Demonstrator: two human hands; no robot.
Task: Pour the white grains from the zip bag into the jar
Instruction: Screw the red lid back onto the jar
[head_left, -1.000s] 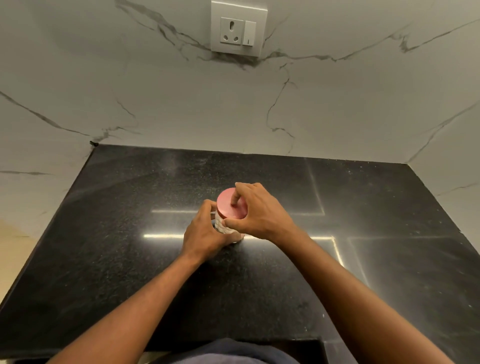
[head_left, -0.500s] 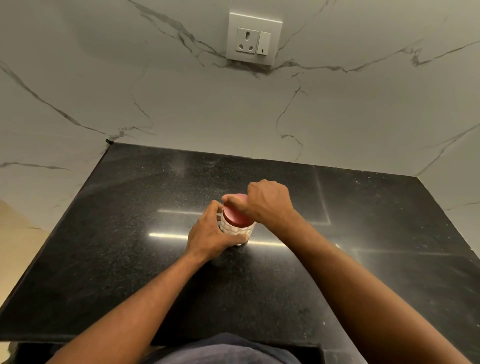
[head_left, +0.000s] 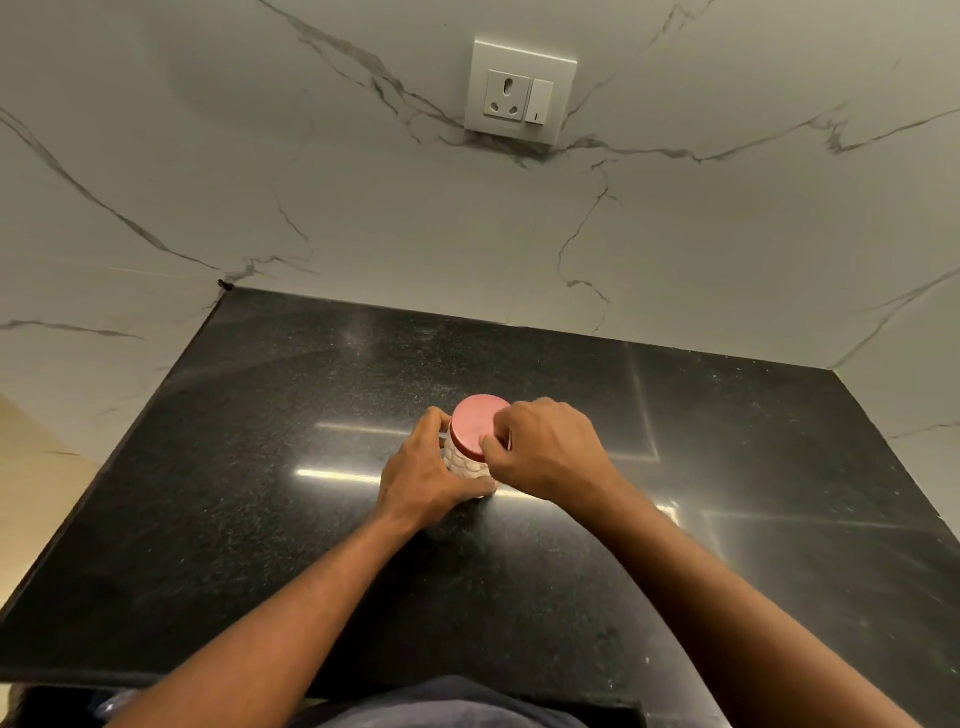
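Observation:
A small clear jar (head_left: 466, 464) with a dimpled wall and whitish contents stands upright on the black granite counter (head_left: 260, 493). A pink-red round lid (head_left: 478, 425) sits on top of it. My left hand (head_left: 428, 480) wraps around the jar's body from the left. My right hand (head_left: 545, 449) grips the lid's right rim with fingertips and thumb. No zip bag is in view.
White marble walls close the counter at the back and on both sides. A wall socket with a switch (head_left: 519, 93) sits high on the back wall. The counter's front edge lies just before my body.
My right hand has turned on the lid, from covering its top to pinching its right rim, so more of the lid shows. The left hand keeps hold of the jar. The view has shifted slightly.

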